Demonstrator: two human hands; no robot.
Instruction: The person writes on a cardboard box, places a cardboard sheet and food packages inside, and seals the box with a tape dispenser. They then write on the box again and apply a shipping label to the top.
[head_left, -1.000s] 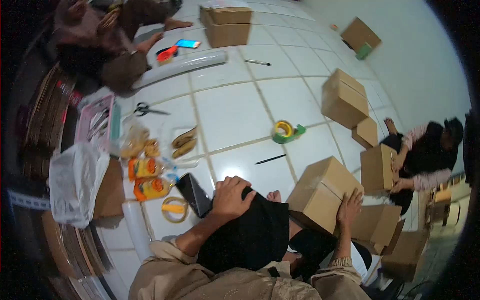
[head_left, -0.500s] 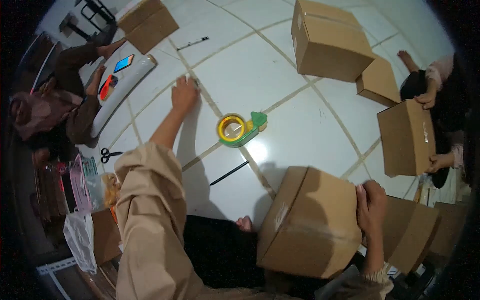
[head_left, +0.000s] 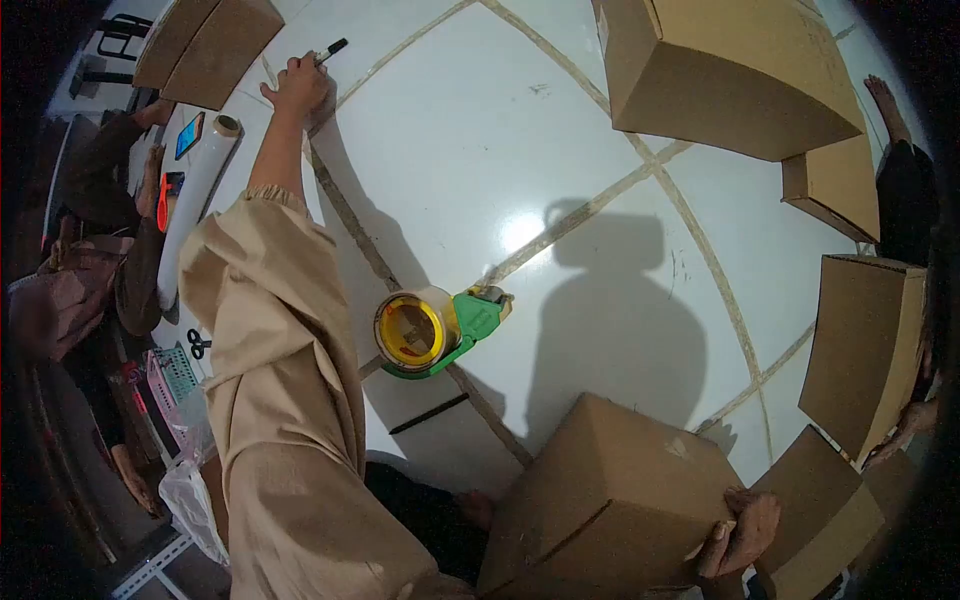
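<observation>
My left hand [head_left: 299, 88] is stretched far out over the tiled floor, its fingers closed on a black-and-white marker [head_left: 332, 50]. With my right hand [head_left: 742, 532] I grip the edge of a closed cardboard box [head_left: 640, 480] that stands tilted by my lap. Between my arms a green tape dispenser [head_left: 478, 318] with a yellow-cored roll of tape [head_left: 410, 332] lies on the floor. Just below it rests a thin black stick [head_left: 429, 413], perhaps a pencil.
Large boxes [head_left: 735, 80] stand at the upper right, another [head_left: 215, 50] at the upper left. A plastic film roll [head_left: 198, 210], phone [head_left: 189, 135], black scissors [head_left: 199, 344] and pink basket [head_left: 165, 395] lie left. One person sits left; another at right holds a box [head_left: 862, 350].
My left hand has reached farther up and left and has taken hold of the marker. The box under my right hand has turned and tilted. The view has shifted forward.
</observation>
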